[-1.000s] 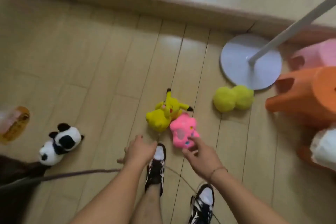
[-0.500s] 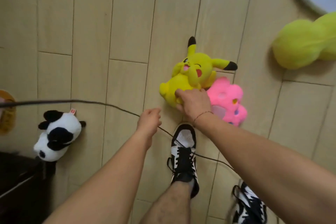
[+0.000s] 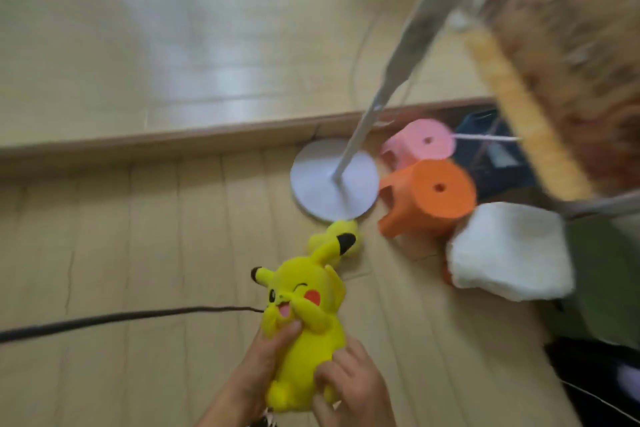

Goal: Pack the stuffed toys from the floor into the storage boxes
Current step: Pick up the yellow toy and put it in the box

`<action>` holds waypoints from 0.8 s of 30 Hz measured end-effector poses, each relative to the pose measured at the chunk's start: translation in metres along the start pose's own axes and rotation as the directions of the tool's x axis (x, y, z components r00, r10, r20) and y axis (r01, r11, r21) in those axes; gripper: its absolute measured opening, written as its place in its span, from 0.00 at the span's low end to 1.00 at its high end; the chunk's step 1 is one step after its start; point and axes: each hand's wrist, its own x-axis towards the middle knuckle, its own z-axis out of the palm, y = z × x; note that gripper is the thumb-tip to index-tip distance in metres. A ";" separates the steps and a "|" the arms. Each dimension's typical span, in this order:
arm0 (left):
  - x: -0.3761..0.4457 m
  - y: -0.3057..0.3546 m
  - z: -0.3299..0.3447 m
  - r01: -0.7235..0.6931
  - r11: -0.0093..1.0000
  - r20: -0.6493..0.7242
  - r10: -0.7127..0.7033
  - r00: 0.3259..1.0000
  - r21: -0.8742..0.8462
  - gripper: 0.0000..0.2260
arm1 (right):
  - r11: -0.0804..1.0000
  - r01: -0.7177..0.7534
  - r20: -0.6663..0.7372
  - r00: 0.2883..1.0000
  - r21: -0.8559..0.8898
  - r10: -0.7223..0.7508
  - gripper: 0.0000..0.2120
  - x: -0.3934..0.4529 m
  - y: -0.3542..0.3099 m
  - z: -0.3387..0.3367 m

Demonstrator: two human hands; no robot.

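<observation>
I am holding the yellow toy [image 3: 304,329] up off the floor [image 3: 138,253] with both hands. My left hand [image 3: 266,354] is gripping its left side, thumb curled over the chest just under the face. My right hand [image 3: 349,388] is wrapping its fingers round the lower right side. The toy is standing upright along its long axis, feet toward me, black-tipped ears pointing away toward the white round lamp base [image 3: 334,180]. Its face is looking up at me. An orange stool [image 3: 429,198] is sitting just right of that base, with a pink stool [image 3: 419,142] behind it.
</observation>
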 end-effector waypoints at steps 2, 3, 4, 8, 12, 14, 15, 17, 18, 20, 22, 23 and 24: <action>-0.016 0.024 0.058 -0.101 0.987 0.082 0.091 0.992 0.125 0.38 | 0.995 -0.101 -0.110 0.989 0.004 0.100 0.14 -0.009 -0.020 -0.070; -0.023 0.032 0.087 -0.157 0.969 0.117 0.137 0.984 0.191 0.44 | 0.985 -0.166 -0.187 0.968 0.038 0.170 0.16 -0.017 -0.029 -0.105; -0.032 0.036 0.118 -0.225 0.935 0.155 0.187 0.970 0.273 0.48 | 0.964 -0.245 -0.277 0.924 0.101 0.263 0.19 -0.029 -0.040 -0.139; -0.078 0.010 0.244 -0.347 0.823 0.300 0.227 0.926 0.450 0.54 | 0.763 -0.475 -0.579 0.501 0.438 0.644 0.25 -0.097 -0.069 -0.250; -0.182 -0.070 0.370 -0.438 0.824 0.657 0.110 0.746 0.359 0.17 | 0.591 -0.498 -0.556 0.237 0.634 0.796 0.36 -0.227 -0.104 -0.331; -0.230 -0.126 0.417 -0.482 0.781 0.750 0.027 0.661 0.397 0.31 | 0.556 -0.461 -0.549 0.165 0.692 0.820 0.35 -0.313 -0.128 -0.359; -0.254 -0.156 0.435 -0.493 0.760 0.784 -0.035 0.620 0.424 0.40 | 0.557 -0.443 -0.566 0.125 0.703 0.815 0.33 -0.358 -0.141 -0.370; -0.305 -0.215 0.465 -0.491 0.745 0.842 -0.173 0.512 0.452 0.45 | 0.553 -0.430 -0.596 0.044 0.714 0.802 0.35 -0.445 -0.176 -0.388; -0.331 -0.246 0.478 -0.513 0.723 0.859 -0.221 0.462 0.463 0.45 | 0.543 -0.430 -0.603 -0.004 0.721 0.798 0.38 -0.485 -0.194 -0.395; -0.382 -0.307 0.498 -0.529 0.698 0.869 -0.306 0.390 0.483 0.43 | 0.504 -0.434 -0.600 -0.110 0.746 0.793 0.40 -0.562 -0.227 -0.398; -0.427 -0.367 0.508 -0.519 0.676 0.852 -0.399 0.339 0.523 0.39 | 0.473 -0.425 -0.594 -0.217 0.772 0.775 0.45 -0.632 -0.256 -0.393; -0.448 -0.396 0.514 -0.519 0.646 0.828 -0.454 0.329 0.560 0.42 | 0.460 -0.414 -0.588 -0.268 0.785 0.763 0.48 -0.665 -0.270 -0.390; -0.465 -0.427 0.518 -0.548 0.608 0.814 -0.490 0.311 0.575 0.47 | 0.454 -0.400 -0.586 -0.320 0.796 0.745 0.50 -0.696 -0.282 -0.386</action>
